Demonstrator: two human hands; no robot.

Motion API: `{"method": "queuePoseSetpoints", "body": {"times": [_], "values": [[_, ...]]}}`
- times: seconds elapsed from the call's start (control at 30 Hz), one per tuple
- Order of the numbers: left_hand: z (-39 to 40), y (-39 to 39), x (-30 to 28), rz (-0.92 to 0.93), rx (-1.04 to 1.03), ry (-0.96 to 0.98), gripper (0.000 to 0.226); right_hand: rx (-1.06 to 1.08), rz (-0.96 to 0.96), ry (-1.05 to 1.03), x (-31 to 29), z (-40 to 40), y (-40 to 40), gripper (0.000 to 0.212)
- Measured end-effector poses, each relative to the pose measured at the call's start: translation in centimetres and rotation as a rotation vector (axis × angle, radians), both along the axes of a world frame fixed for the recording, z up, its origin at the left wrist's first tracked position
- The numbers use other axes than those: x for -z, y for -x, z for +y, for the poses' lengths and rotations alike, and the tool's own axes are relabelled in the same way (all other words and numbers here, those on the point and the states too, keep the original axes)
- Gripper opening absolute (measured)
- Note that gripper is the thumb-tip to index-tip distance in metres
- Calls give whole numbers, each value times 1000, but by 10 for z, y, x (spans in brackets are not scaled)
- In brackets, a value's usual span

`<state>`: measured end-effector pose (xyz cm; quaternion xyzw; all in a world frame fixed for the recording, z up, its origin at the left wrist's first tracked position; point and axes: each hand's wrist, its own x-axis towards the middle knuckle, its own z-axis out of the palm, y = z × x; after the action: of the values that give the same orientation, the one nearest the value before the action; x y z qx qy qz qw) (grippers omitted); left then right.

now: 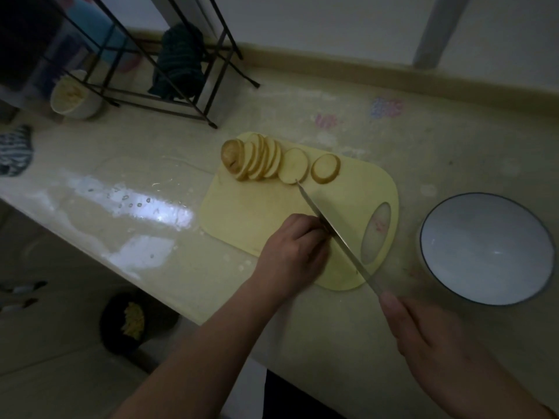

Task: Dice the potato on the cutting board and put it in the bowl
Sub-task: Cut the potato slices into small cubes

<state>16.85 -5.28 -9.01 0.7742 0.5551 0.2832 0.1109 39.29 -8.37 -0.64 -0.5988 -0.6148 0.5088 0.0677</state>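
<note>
Potato (260, 158): cut into round slices at the far left end of the cutting board; most slices lean on one another in a row, with the skin-covered end piece at the left; one slice lies flat at the right of the row, and another slice (325, 168) lies flat just beside it, apart from the rest.
Cutting board (251, 213): pale yellow, rounded corners, an oval handle hole at its right end; it lies flat on the table.
Knife (335, 234): long blade running diagonally over the board, tip close to the near edge of the flat slice at the right of the row.
Right hand (435, 352): fingers wrapped round the knife handle near the table's front edge; the handle itself is hidden inside the grip.
Left hand (295, 252): knuckles up, fingers curled under, set on the near part of the board right against the blade; whether it holds a piece of potato I cannot tell.
Bowl (487, 249): white with a dark rim, on the table to the right of the board, well apart from the slices.
Table (121, 176): pale, glossy, with bright reflections left of the board.
Wire rack (169, 71): dark frame standing at the far left of the table.
</note>
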Motion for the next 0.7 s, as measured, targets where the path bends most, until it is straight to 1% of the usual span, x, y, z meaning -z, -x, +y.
{"method": "queuePoseSetpoints", "body": {"times": [0.07, 0.17, 0.27, 0.37, 0.4, 0.43, 0.5, 0.53, 0.57, 0.63, 0.7], "values": [[1, 0, -1, 0, -2, 1, 12, -13, 0, -6, -1, -1, 1, 72], [2, 2, -1, -2, 1, -2, 12, -22, -7, 14, -4, -4, -1, 62], [1, 2, -2, 27, -4, -4, 12, -11, -20, 5, -6, -10, -5, 71], [1, 2, -1, 23, -12, -11, 12, 78, -45, 38, -10, -14, -9, 65], [1, 2, 0, 12, -13, -9, 13, 77, -45, 50, -10, -15, -9, 66], [1, 2, 0, 1, -14, -8, 12, 54, -45, 54, -9, -15, -10, 75], [1, 1, 1, -13, -20, -6, 11, -9, -76, 47, -6, -14, -9, 99], [1, 1, 2, -16, -25, -7, 10, -29, -105, 50, -6, -11, -7, 105], [1, 1, 2, -18, -31, -9, 10, -49, -130, 72, -6, -8, -5, 104], [2, 1, 3, -27, -34, -15, 10, -61, -134, 82, -5, -2, -1, 86], [2, 0, 2, -32, -23, -19, 10, -59, -83, 40, -2, 1, 5, 71]]}}
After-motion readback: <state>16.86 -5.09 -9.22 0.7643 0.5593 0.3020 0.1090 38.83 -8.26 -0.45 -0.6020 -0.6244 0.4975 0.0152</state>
